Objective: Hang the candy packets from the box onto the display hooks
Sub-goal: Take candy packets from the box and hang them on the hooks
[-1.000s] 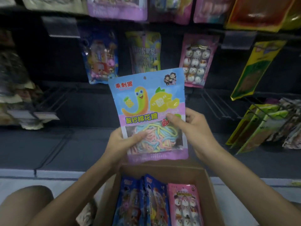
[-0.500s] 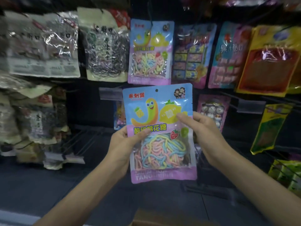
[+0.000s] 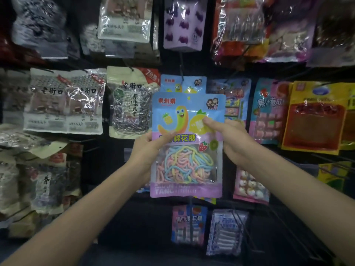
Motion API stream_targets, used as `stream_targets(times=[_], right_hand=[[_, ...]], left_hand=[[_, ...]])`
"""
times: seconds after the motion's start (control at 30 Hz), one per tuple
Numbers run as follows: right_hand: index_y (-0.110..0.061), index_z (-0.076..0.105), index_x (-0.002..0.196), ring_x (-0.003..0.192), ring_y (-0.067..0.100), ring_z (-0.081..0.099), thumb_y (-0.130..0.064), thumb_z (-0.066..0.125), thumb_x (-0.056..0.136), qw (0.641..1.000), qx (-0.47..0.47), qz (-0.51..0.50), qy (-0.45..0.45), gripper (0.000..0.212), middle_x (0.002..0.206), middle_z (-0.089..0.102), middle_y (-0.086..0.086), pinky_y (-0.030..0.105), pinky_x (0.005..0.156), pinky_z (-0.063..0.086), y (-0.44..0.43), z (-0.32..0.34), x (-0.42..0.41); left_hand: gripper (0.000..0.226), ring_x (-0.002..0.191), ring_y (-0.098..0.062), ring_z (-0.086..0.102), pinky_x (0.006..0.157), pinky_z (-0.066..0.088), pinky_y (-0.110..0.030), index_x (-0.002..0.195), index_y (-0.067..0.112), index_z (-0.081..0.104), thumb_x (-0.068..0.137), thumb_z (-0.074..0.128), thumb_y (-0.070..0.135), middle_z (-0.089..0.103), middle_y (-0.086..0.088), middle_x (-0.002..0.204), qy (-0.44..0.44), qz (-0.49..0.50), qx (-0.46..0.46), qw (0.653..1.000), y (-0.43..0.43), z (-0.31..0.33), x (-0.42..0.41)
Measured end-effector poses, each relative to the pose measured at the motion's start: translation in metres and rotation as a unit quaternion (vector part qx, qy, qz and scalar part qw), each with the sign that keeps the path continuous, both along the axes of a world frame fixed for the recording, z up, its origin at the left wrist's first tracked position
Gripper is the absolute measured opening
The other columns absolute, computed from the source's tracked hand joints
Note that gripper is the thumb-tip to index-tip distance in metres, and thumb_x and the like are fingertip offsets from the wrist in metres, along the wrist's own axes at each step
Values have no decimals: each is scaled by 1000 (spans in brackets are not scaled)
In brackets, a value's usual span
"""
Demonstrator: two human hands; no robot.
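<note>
Left hand (image 3: 148, 145) and right hand (image 3: 233, 140) pinch the candy packet (image 3: 187, 144) by its side edges, flat and upright, just below the matching hung packet (image 3: 183, 83), likely to line its hole with that hook (image 3: 181, 68).

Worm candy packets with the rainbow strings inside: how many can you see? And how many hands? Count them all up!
Worm candy packets: 2, the held packet and the hanging packet behind it.
Hands: 2, the left hand and the right hand, both pinching the held packet.
Total: 4
</note>
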State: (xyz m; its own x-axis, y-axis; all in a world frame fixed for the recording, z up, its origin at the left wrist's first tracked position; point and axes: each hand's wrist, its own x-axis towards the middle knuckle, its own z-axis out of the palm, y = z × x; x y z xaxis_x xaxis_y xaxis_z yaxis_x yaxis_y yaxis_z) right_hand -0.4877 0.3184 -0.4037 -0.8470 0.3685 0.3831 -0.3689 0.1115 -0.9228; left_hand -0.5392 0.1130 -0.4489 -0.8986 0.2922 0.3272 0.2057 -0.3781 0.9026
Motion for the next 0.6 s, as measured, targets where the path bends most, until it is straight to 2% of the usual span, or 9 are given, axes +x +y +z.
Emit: stream_targets(times=[0.07, 0.13, 0.17, 0.23, 0.27, 0.33, 0.4, 0.5, 0.6], right_hand=[[2, 73, 116, 59, 10, 71, -24, 81, 92, 1000, -10, -3, 2, 36, 97, 82, 4, 25, 58, 51, 0, 13, -7], [2, 71, 117, 60, 13, 71, -26, 82, 90, 1000, 6, -5, -5, 40, 105, 81, 6, 30, 71, 51, -1, 23, -13], [0, 72, 114, 65, 15, 72, -27, 81, 91, 1000, 19, -6, -6, 37, 106, 81, 6, 31, 76, 52, -2, 28, -16], [-3, 74, 113, 85, 24, 77, -29, 79, 92, 999, 40, -6, -14, 34, 105, 82, 4, 37, 86, 57, -2, 35, -23], [-4, 75, 114, 96, 30, 78, -29, 79, 92, 999, 45, -4, -20, 33, 105, 82, 4, 43, 95, 58, -3, 38, -26], [-7, 73, 116, 105, 36, 76, -29, 82, 88, 999, 37, -7, -22, 37, 107, 81, 5, 54, 103, 55, -4, 45, -32], [-9, 72, 114, 100, 35, 77, -31, 82, 87, 999, 25, -25, -12, 36, 105, 81, 5, 53, 99, 58, -5, 52, -39], [-11, 77, 103, 79, 19, 78, -29, 79, 93, 998, 17, -50, 36, 20, 93, 82, 2, 34, 71, 65, -12, 63, -48], [-14, 78, 94, 78, 21, 77, -29, 83, 90, 994, 1, -76, 74, 16, 90, 82, 4, 38, 70, 63, -20, 73, -56]], left_hand=[[45, 89, -36, 78, 63, 63, -38, 124, -4, 68, 93, 78, 28, 77, -23, 111, -6, -5, 8, 1000, -1, 16, -9], [39, 81, -33, 79, 62, 63, -37, 116, 1, 73, 93, 78, 32, 79, -20, 107, -16, -4, 16, 1000, -2, 31, -20], [34, 74, -31, 77, 60, 61, -35, 110, 4, 74, 93, 79, 33, 79, -19, 102, -20, 0, 21, 1000, -1, 39, -25], [29, 80, -34, 76, 71, 59, -41, 103, 8, 76, 89, 83, 33, 79, -20, 104, -28, 11, 24, 999, -1, 52, -38], [29, 88, -38, 76, 77, 62, -47, 105, 8, 76, 88, 84, 31, 79, -20, 107, -31, 10, 24, 999, -1, 58, -45], [28, 90, -36, 77, 73, 64, -45, 113, 5, 75, 90, 81, 20, 79, -19, 109, -33, 3, 20, 999, -2, 69, -57], [30, 92, -34, 78, 76, 64, -44, 119, 2, 73, 91, 77, 11, 79, -19, 110, -23, -4, 3, 1000, -2, 77, -68], [32, 90, -35, 78, 72, 65, -45, 123, 2, 71, 92, 74, 6, 79, -19, 107, -24, -12, -3, 1000, -1, 88, -78], [32, 89, -37, 78, 69, 66, -48, 121, 3, 70, 91, 77, 12, 79, -20, 108, -27, -12, 11, 1000, 1, 101, -84]])
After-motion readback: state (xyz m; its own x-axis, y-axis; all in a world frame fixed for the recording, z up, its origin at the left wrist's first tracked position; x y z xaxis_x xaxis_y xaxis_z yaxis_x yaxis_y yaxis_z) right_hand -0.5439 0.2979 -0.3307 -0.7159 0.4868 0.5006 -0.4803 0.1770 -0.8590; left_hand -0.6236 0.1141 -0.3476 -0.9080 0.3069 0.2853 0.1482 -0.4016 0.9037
